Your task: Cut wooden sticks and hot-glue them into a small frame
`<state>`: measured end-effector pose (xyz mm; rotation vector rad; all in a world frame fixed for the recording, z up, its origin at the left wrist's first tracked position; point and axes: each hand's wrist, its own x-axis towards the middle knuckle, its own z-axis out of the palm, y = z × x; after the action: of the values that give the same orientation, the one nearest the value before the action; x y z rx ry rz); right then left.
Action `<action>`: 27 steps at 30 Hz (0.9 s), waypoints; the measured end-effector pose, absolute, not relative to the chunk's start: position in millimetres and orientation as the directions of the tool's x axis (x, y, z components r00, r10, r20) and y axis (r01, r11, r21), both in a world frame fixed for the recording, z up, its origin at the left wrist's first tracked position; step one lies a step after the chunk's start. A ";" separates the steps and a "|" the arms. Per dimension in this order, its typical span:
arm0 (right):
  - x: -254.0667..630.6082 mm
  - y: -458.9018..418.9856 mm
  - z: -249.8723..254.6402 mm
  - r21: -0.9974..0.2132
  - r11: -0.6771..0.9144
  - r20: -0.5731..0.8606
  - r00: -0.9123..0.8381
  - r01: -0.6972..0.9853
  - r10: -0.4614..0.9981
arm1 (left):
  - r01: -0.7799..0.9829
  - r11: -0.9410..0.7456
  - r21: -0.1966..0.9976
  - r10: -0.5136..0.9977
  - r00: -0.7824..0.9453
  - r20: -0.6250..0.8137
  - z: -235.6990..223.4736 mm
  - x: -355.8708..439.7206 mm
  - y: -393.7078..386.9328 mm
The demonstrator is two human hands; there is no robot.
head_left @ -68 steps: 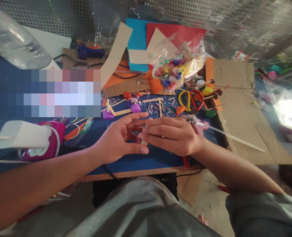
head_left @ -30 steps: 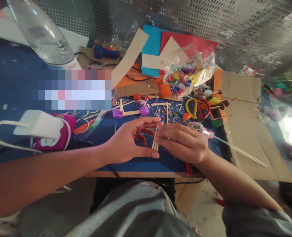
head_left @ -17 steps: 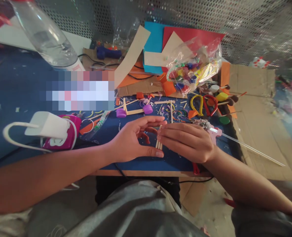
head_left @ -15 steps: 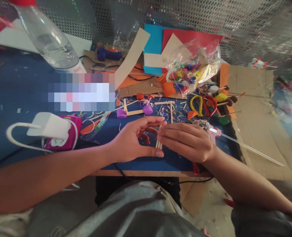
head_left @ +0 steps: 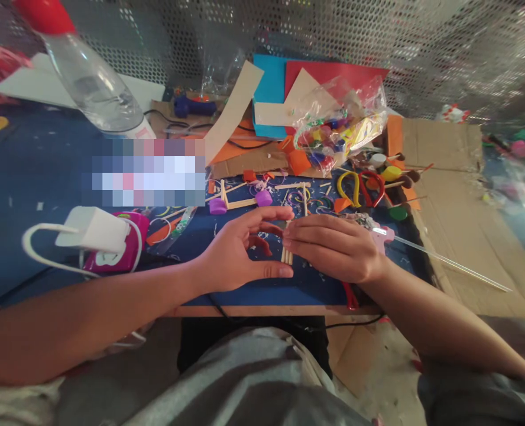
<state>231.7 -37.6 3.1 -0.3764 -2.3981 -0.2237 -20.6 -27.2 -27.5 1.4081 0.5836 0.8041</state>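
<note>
Both hands meet over the blue table top (head_left: 32, 177) near its front edge. My left hand (head_left: 238, 251) brackets a small bundle of thin wooden sticks (head_left: 286, 255) between its thumb at the lower ends and its forefinger at the top. My right hand (head_left: 333, 245) presses its fingertips flat against the side of the same bundle. A red curved piece (head_left: 259, 242) lies under my left palm. Behind the hands lies a stick frame with two purple caps (head_left: 240, 202).
A clear bottle with a red cap (head_left: 83, 77) stands at the back left, a white charger on a pink object (head_left: 96, 234) at the left. A glue gun (head_left: 384, 235), coloured paper (head_left: 289, 83), a bag of bits (head_left: 337, 127) and cardboard (head_left: 444, 195) crowd the back and right.
The view has shifted slightly and the bottle's red cap has come into sight. Both hands stay on the sticks, with the bundle squared up between them.
</note>
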 end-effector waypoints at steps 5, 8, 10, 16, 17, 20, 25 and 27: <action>232.4 -36.9 0.9 0.043 0.948 0.679 -0.705 0.315 0.204 | -0.173 -0.050 0.984 0.791 0.594 0.145 -29.6 -20.5 -26.7; 231.8 -36.7 -0.8 0.028 0.945 0.682 -0.697 0.325 0.220 | -0.169 -0.056 0.984 0.785 0.601 0.148 -29.1 -21.0 -26.8; 231.6 -36.8 -1.6 0.024 0.947 0.688 -0.693 0.319 0.216 | -0.164 -0.059 0.985 0.783 0.605 0.147 -28.6 -21.2 -26.9; 231.8 -38.5 -2.0 0.001 0.942 0.698 -0.675 0.335 0.239 | -0.175 -0.068 0.982 0.792 0.589 0.160 -29.7 -20.7 -27.3; 231.8 -38.7 -1.8 -0.003 0.943 0.698 -0.675 0.333 0.240 | -0.176 -0.064 0.982 0.794 0.588 0.157 -29.9 -20.5 -27.4; 231.2 -38.6 -1.1 0.013 0.946 0.702 -0.677 0.323 0.222 | -0.177 -0.047 0.983 0.794 0.591 0.145 -29.8 -20.0 -27.6; 228.6 -37.3 -2.2 0.007 0.948 0.721 -0.658 0.318 0.215 | -0.174 -0.026 0.984 0.797 0.591 0.126 -26.7 -19.6 -28.2; 227.2 -37.0 -3.3 -0.010 0.949 0.739 -0.637 0.316 0.220 | -0.174 -0.026 0.984 0.799 0.588 0.126 -25.7 -19.4 -28.2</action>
<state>227.2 -37.0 -3.3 -0.3755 -2.2843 -0.1515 -19.4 -28.2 -25.7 1.3873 0.5814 0.8518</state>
